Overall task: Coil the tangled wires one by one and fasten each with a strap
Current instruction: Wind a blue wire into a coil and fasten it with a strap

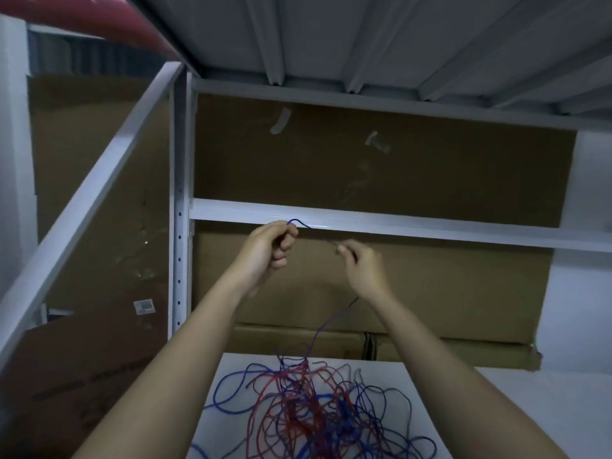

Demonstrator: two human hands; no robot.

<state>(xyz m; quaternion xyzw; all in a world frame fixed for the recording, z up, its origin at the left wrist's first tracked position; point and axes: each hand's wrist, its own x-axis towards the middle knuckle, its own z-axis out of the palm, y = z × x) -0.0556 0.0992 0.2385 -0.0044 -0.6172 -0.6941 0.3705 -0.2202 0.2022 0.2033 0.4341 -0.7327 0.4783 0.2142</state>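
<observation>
A tangle of red and blue wires [311, 412] lies on a white table [427, 409] at the bottom of the view. Both my arms are raised in front of a shelf beam. My left hand [270, 246] pinches one end of a blue wire [326, 326], whose tip arches above its fingers. My right hand [364, 266] grips the same wire a short way along. From there the wire hangs down past my right wrist into the tangle. No strap is in sight.
A white metal shelf frame stands ahead, with a horizontal beam [430, 226] just behind my hands and a perforated upright [179, 226] at the left. Brown cardboard [397, 167] lines the back and left side. A grey shelf underside spans overhead.
</observation>
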